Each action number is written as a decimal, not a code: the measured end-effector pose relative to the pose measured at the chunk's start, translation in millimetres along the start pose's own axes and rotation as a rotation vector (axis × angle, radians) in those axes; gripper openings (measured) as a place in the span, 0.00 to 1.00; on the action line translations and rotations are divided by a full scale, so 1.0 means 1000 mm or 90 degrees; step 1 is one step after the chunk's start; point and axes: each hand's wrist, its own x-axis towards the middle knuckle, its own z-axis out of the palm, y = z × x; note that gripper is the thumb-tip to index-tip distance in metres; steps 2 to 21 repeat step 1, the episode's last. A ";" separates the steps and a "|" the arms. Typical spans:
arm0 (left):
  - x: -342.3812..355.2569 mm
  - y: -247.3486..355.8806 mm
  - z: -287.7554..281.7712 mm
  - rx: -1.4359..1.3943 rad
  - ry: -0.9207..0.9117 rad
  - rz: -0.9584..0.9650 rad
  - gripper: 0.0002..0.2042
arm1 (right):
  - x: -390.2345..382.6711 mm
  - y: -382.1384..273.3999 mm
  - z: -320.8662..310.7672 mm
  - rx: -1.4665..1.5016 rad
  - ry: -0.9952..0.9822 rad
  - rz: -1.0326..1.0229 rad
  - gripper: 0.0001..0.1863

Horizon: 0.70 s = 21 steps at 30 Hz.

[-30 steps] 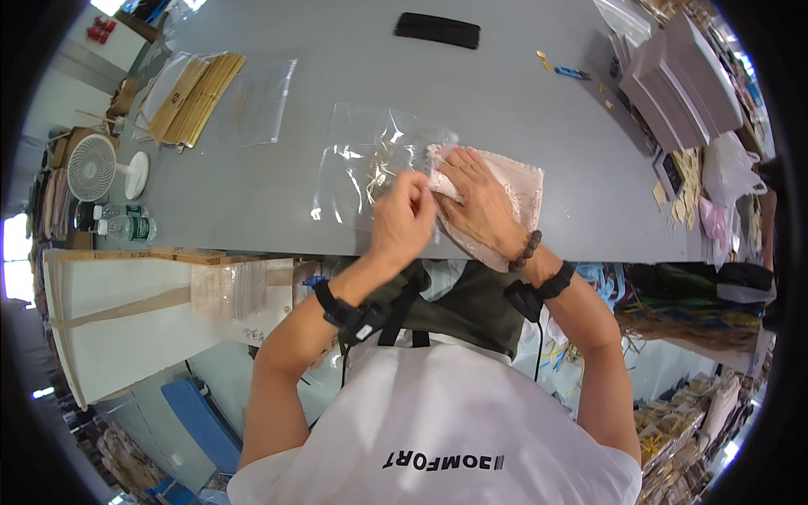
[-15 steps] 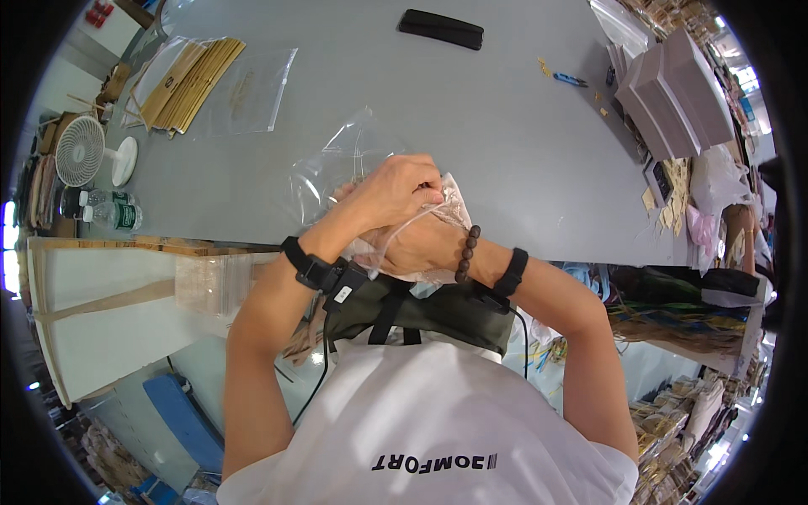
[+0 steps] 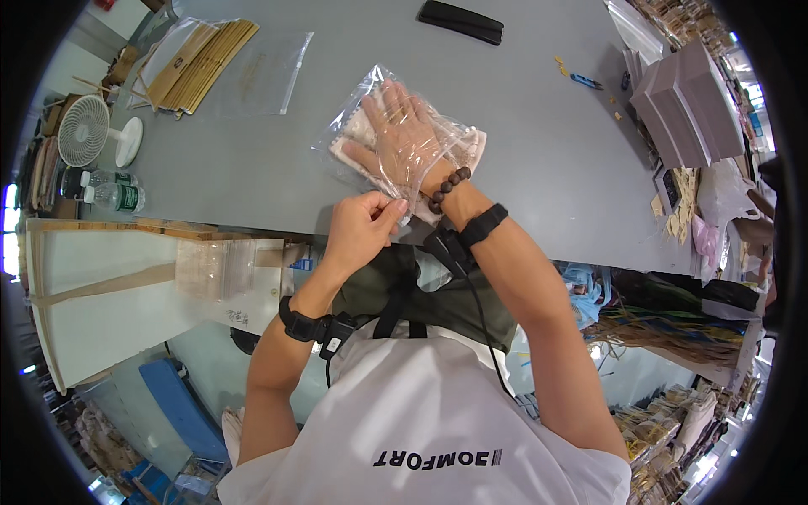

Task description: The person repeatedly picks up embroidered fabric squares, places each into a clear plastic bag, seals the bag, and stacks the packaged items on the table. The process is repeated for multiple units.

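Observation:
My right hand (image 3: 404,141) lies flat, fingers spread, inside a clear plastic bag (image 3: 338,135) on the grey table. Beneath the palm is a pale pink, folded fabric piece (image 3: 474,153); part of it sticks out past the bag's opening beside my wrist. My left hand (image 3: 360,229) pinches the near edge of the bag between thumb and fingers, close to the table's front edge. Plastic film covers my right fingers, and the fabric's full shape is hidden under hand and film.
On the grey table (image 3: 539,168) lie a bundle of tan strips (image 3: 202,67), a flat clear bag (image 3: 286,76), a black stapler-like object (image 3: 460,23) and blue snips (image 3: 586,82). A white fan (image 3: 84,130) and bottles (image 3: 114,196) stand left, stacked grey-white sheets (image 3: 690,105) right.
My right hand has moved away from my body and now spreads flat inside the bag. My left hand has come back from across it to pinch the bag's near edge.

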 end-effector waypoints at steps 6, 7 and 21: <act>-0.005 0.001 -0.006 -0.031 -0.012 -0.055 0.16 | 0.003 -0.001 0.001 -0.010 -0.054 -0.010 0.51; -0.005 0.001 -0.006 -0.031 -0.012 -0.055 0.16 | 0.003 -0.001 0.001 -0.010 -0.054 -0.010 0.51; -0.005 0.001 -0.006 -0.031 -0.012 -0.055 0.16 | 0.003 -0.001 0.001 -0.010 -0.054 -0.010 0.51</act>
